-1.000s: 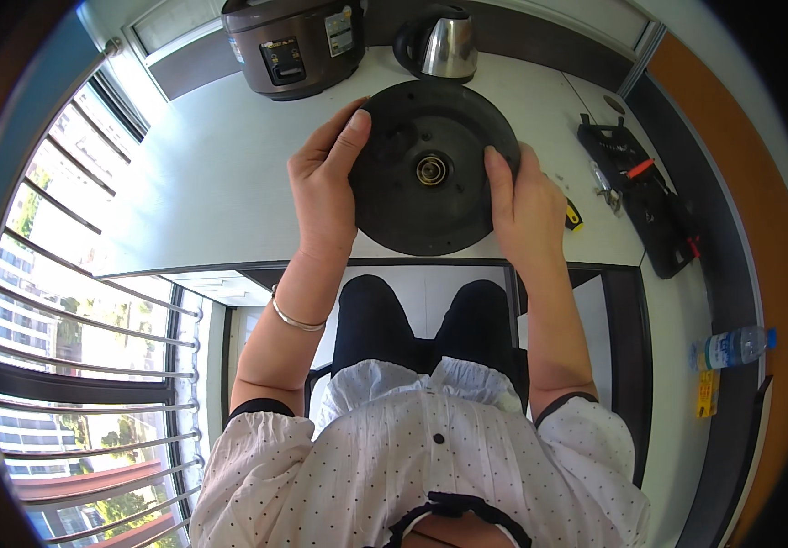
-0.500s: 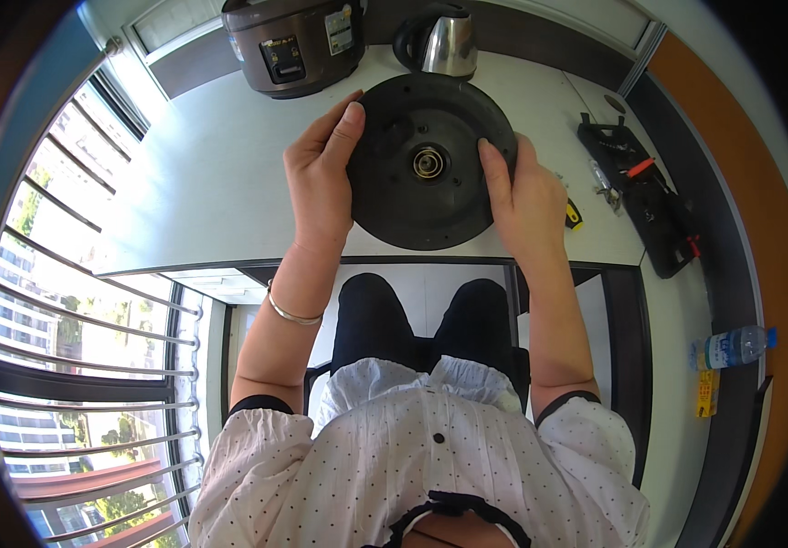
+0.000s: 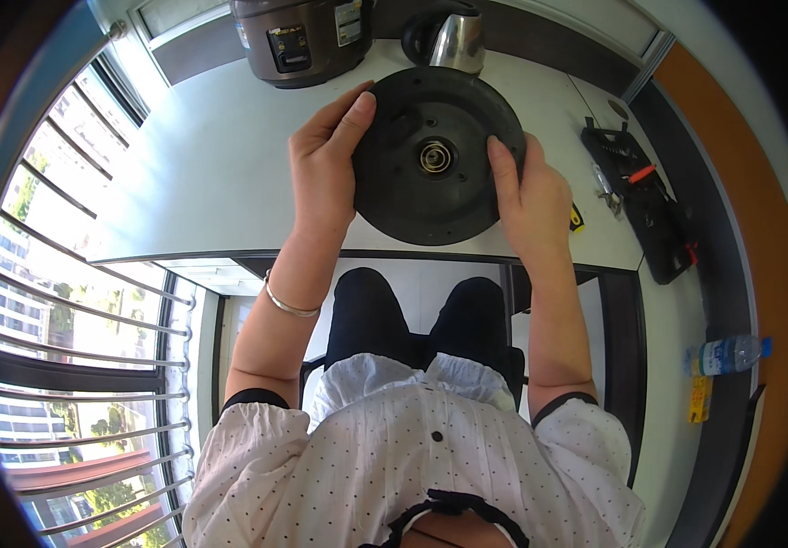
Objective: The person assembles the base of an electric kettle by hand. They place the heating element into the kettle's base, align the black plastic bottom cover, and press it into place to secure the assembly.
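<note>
White desk (image 3: 202, 173) under black disc (image 3: 435, 155), windowside.

My white table (image 3: 211, 173) carries a rice cooker (image 3: 302, 36) and steel kettle (image 3: 449, 38) at its far edge, and on my right, a black tool case (image 3: 645, 205) with loose bits (image 3: 606, 187) beside it.

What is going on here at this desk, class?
A seated person holds a round black disc up over a white desk, the left hand gripping its left edge and the right hand its right edge. A metal coil sits at the disc's centre. At the far edge stand a cooker and a steel kettle. A black tool case lies open to the right.
</note>
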Motion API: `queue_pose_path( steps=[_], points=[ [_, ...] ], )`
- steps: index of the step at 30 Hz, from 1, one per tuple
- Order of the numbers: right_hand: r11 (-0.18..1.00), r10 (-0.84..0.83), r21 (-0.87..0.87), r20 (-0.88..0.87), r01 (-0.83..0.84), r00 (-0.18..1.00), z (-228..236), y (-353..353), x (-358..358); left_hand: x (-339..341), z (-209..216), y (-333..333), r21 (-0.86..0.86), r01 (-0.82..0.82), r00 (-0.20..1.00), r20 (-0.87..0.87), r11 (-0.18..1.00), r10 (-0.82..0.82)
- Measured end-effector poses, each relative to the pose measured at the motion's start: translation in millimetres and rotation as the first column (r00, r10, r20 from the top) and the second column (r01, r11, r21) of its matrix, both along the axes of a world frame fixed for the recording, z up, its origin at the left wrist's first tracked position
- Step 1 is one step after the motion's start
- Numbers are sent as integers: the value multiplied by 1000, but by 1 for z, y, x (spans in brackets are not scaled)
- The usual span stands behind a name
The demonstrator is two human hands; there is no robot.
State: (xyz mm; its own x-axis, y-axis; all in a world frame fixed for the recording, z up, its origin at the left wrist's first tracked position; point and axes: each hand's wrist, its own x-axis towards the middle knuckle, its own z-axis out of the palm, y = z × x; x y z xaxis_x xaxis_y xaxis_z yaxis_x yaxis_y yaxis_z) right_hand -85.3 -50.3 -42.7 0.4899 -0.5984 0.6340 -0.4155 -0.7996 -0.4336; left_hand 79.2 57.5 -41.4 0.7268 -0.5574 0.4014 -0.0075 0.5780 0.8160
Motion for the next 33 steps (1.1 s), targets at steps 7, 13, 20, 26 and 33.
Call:
queue_pose_path(
  steps=[7, 13, 20, 26, 33],
  points=[
    [1000, -2, -16, 22, 2, 1000, -2, -3, -1, -1, 2, 1, 21, 10, 1000, 3, 1000, -10],
    [1000, -2, -24, 19, 3, 1000, 0, -1, 1, 2, 4, 0, 6, 32, 999, -30, 999, -32],
    [995, 35, 90, 38, -38, 999, 10, 2, -2, -7, 17, 7, 52, -9, 998, -63, 999, 12],
    [993, 63, 101, 23, -65, 998, 12, 5, -7, -9, 14, 14, 83, -24, 999, -23, 996, 26],
    [992, 85, 96, 18, -87, 996, 9, 2, -9, 9, 9, 14, 77, 130, 991, 32, 989, -133]
  ],
)
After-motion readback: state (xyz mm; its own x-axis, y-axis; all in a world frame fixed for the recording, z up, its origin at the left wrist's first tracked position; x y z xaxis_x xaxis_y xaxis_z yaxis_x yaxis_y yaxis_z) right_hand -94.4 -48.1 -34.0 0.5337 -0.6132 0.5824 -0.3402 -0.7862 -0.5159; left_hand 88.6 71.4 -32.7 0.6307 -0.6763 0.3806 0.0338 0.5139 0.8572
